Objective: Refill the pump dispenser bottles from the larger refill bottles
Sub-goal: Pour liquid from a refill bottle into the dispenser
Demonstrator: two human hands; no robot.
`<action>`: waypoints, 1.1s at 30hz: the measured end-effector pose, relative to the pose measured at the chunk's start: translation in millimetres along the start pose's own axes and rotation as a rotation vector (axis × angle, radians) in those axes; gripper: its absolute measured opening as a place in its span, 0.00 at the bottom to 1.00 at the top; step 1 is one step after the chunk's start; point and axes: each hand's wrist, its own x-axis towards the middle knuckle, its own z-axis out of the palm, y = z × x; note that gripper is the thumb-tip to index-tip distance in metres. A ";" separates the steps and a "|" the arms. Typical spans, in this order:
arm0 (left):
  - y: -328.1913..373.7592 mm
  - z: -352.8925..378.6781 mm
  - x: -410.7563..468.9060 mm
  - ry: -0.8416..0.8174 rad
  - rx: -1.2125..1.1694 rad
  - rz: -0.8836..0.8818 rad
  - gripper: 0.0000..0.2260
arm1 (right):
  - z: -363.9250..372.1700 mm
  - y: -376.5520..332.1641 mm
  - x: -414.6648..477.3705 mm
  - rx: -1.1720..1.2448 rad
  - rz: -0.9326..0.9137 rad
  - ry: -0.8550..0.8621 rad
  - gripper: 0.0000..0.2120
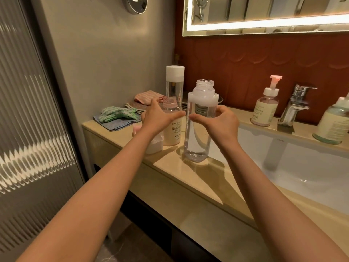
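- Head view: open refill bottle (199, 133), clear, upright on beige counter (188, 178). Cap off, threaded neck bare above a white collar. All places below are taken from this bottle.
- Right hand (221, 121) at its right side, about mid-height. Thumb laid across the front, fingers curled round the right edge; clamped on the bottle as far as visible.
- Left hand (160, 118) just to its left, fingers straight and spread, thumb tip reaching the bottle's left edge. Not closed on anything; contact with what stands behind it not resolvable.
- Hands close together, thumbs pointing at each other, narrow gap between, not touching.
- Dispenser bottle (172, 129) just left and slightly behind, partly covered by left hand. Cream label, pump off, neck open, upright.
- Capped refill bottle (175, 82) behind and left, clear, white cap on, upright.
- White-and-pink part (154, 143) low on the counter to the left, mostly hidden by the left wrist; identity unclear.
- Folded cloths (117, 118) farther left, toward the wall.
- Pump bottle (267, 108) with pink pump head to the right and behind, on the ledge past the sink (283, 167).
- Faucet (296, 104) farther right again.
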 end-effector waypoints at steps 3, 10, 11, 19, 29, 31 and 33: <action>2.3 4.7 2.6 0.000 -0.046 0.001 0.46 | -9.7 7.8 12.4 -0.020 0.005 0.007 0.26; 11.3 14.6 -15.6 -0.024 -0.204 0.087 0.28 | -27.1 20.2 35.5 -0.267 -0.123 -0.041 0.28; 11.5 15.6 -18.8 -0.021 -0.232 0.085 0.27 | -27.9 21.5 36.6 -0.302 -0.149 -0.055 0.29; 10.0 18.2 -26.0 -0.034 -0.326 0.062 0.29 | -30.7 13.2 46.7 -0.451 -0.233 -0.136 0.30; 8.4 27.5 -32.1 -0.005 -0.356 0.027 0.33 | -28.1 8.6 48.2 -0.579 -0.260 -0.243 0.29; 9.3 28.1 -32.1 -0.002 -0.351 0.012 0.35 | -29.4 5.8 49.2 -0.603 -0.269 -0.244 0.30; 11.2 27.6 -32.8 -0.014 -0.344 0.009 0.35 | -30.7 1.1 49.5 -0.628 -0.279 -0.253 0.31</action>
